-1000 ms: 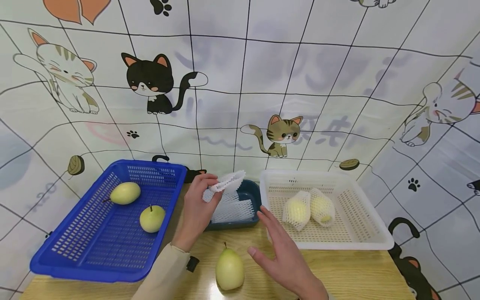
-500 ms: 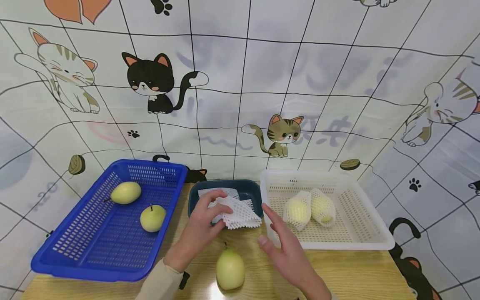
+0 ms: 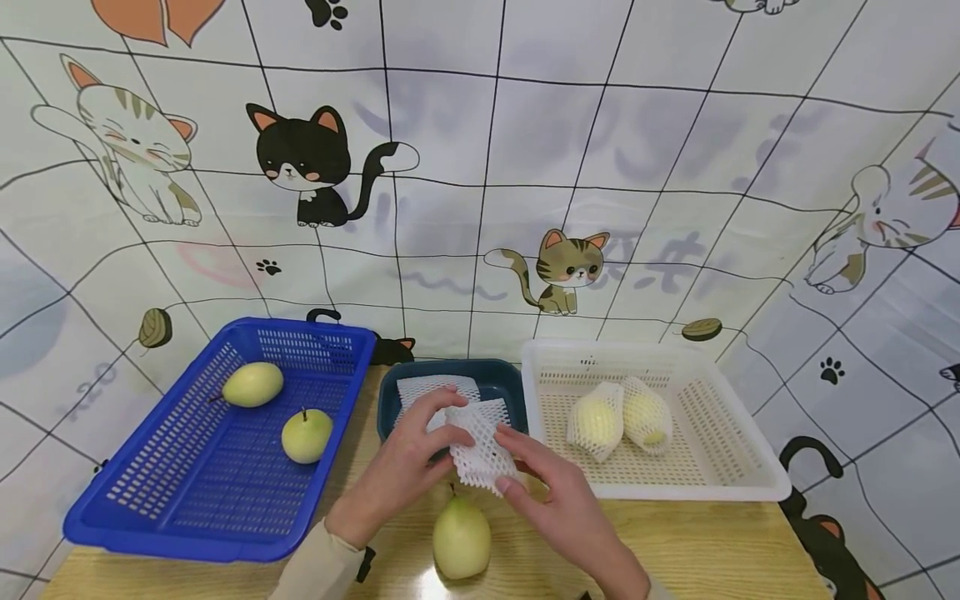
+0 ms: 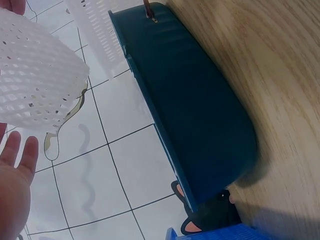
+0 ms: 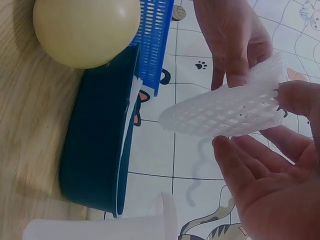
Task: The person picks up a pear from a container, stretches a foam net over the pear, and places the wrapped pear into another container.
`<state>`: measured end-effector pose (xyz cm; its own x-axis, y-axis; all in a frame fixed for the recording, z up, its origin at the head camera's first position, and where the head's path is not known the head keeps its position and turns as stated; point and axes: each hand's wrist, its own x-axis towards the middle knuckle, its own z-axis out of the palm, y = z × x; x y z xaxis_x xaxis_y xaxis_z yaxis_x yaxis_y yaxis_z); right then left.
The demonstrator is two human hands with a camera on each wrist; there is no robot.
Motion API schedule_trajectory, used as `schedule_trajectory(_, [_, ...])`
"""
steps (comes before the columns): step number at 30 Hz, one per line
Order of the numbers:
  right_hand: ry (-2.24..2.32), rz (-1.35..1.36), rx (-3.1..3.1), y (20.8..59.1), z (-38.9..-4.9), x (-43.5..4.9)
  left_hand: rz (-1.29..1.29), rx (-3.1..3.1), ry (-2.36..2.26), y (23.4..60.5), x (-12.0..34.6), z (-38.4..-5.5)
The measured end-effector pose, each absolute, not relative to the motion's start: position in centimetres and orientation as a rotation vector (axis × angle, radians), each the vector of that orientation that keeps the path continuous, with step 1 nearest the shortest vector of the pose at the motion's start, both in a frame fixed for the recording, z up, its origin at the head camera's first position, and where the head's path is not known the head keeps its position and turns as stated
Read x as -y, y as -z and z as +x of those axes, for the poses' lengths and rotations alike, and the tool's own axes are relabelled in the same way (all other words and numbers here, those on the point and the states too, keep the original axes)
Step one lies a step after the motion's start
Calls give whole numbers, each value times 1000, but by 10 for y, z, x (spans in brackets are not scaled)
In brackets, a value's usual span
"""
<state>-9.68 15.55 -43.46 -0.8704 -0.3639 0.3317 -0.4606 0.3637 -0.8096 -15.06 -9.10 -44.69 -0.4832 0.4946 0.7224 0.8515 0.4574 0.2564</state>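
My left hand pinches a white foam fruit net above the front of a dark green tray. At the net's other end, the thumb and fingers of my right hand hold its edge. The right wrist view shows the net flattened between both hands. Just below, a bare yellow-green pear stands on the table with its stem up. More foam nets lie in the green tray.
On the left, a blue basket holds two bare pears. A white basket on the right holds two pears in foam nets. A cat-patterned cloth hangs behind the wooden table.
My left hand has brought the foam net out of the green tray, forward and down toward the pear. My right hand has moved in from the side and taken the net's near end.
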Motion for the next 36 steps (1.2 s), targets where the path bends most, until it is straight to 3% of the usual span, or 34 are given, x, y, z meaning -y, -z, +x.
schedule_trajectory(23, [-1163,579,2359,447,-104,-139,-1048,2219,949,454,91,-145])
schedule_trajectory(36, [-1083,399,2233,448,-115,-141,-589,1886,1432,457,78,-115])
